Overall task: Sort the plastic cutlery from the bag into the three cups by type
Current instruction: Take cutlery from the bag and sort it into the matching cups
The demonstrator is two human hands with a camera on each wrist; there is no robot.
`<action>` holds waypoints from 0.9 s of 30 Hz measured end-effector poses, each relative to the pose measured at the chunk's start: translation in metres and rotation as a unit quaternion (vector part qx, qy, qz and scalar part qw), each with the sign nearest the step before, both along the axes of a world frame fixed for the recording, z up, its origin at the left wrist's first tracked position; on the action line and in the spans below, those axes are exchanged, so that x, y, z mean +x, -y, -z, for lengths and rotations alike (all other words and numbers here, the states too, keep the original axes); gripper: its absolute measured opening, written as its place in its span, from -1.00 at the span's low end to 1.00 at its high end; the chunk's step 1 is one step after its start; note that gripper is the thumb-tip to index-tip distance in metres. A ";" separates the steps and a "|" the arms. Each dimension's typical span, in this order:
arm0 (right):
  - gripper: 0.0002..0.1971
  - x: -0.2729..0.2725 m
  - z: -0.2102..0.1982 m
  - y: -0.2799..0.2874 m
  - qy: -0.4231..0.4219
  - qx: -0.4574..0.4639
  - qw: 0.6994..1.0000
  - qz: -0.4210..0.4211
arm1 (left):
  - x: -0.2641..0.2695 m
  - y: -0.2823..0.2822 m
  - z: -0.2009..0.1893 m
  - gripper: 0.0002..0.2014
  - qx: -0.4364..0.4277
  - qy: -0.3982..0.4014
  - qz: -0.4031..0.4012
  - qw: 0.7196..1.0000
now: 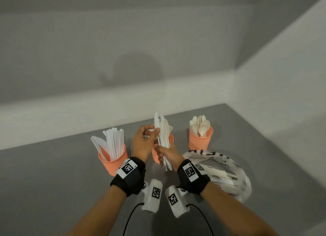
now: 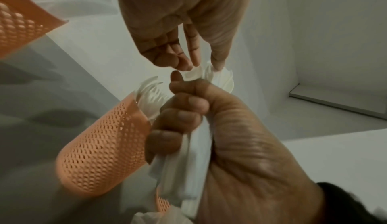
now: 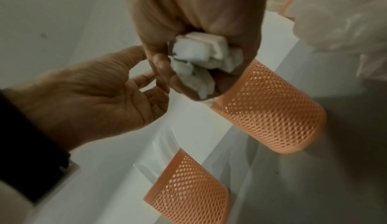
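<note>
- The bag [image 1: 227, 167] lies near the right edge of the grey worktop [image 1: 53, 174], just beside the right wrist; it carries dark print, partly upside down, of which only fragments like "WWW" can be made out, and no brand name is readable
- Square black-and-white coded markers sit on both black wrist bands [image 1: 193, 177] and on the white camera housings under them
- The right hand [image 1: 169, 155] is closed round the handles of a bundle of white cutlery [image 1: 163, 133], held upright in front of the middle cup [image 1: 155, 154]
- The left hand [image 1: 143, 141] pinches one piece at the top of that bundle between thumb and fingertips
- The head view alone shows all three orange mesh cups: the left cup [image 1: 112, 161] holds knives, the right cup [image 1: 200, 138], toward the back edge, holds spoons
- The left wrist view alone shows fork tines [image 2: 150, 88] standing in the middle cup, just behind the gripping fist
- The right wrist view alone shows the cut handle ends [image 3: 201, 61] of the bundle poking out under the curled fingers
</note>
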State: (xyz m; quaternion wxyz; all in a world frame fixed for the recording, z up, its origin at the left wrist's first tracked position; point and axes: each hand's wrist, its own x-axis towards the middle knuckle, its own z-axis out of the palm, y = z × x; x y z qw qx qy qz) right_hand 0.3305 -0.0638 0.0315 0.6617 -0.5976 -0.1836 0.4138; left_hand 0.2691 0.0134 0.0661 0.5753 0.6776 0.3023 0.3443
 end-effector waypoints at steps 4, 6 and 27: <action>-0.90 -0.002 0.000 0.009 0.015 -0.021 0.999 -0.029 | -0.001 -0.003 0.004 -0.81 0.004 -0.016 -0.005 1.000; -0.92 -0.004 0.002 0.012 0.004 -0.021 0.999 -0.034 | 0.000 -0.004 0.003 -0.86 -0.010 -0.018 -0.001 1.000; -0.78 0.000 -0.005 0.036 -0.113 0.014 0.982 -0.150 | -0.009 -0.014 -0.013 -0.84 -0.118 -0.028 0.039 0.992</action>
